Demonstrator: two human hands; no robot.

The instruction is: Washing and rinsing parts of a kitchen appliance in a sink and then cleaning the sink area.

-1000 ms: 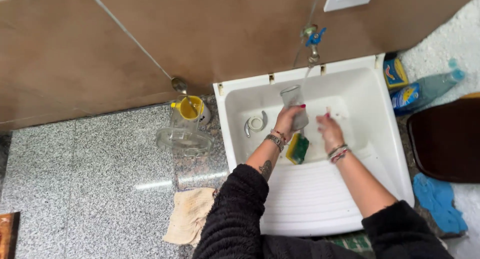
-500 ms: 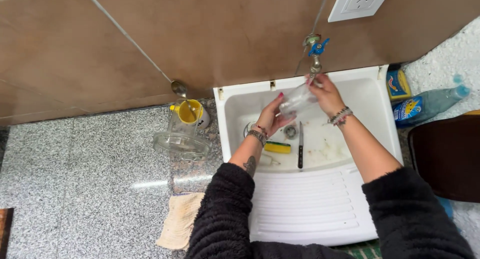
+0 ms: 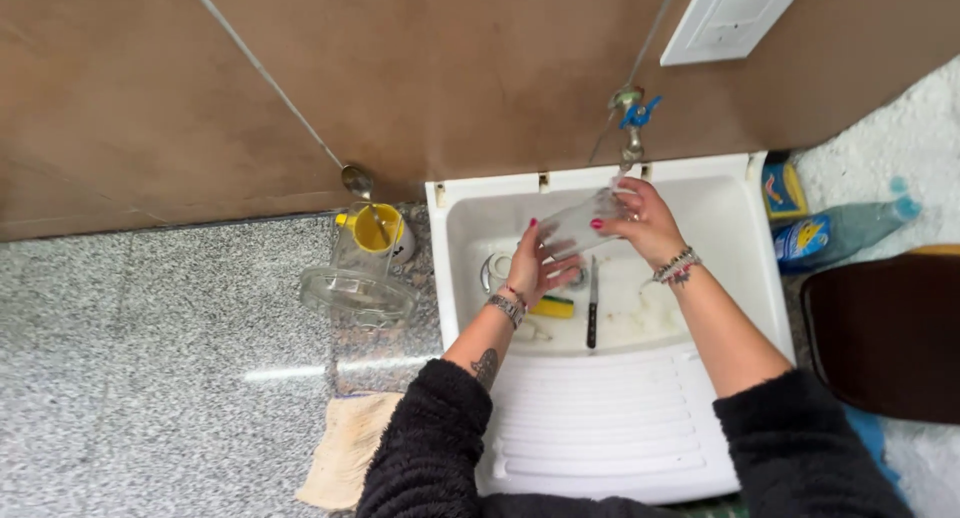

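The clear drinking glass [image 3: 580, 225] lies tilted on its side over the white plastic wash sink [image 3: 740, 218], just under the metal tap with a blue handle [image 3: 631, 118]. The left hand [image 3: 537, 266] cups its base end, and the right hand [image 3: 645, 221] grips the mouth end. Half a second ago both hands sat a little higher, closer to the spout. Below them a black-handled knife [image 3: 592, 313] and a yellow sponge [image 3: 552, 306] lie in the basin, unmoved. A clear plastic jug with a yellow cup inside [image 3: 365, 263] stands on the grey granite counter [image 3: 150, 378].
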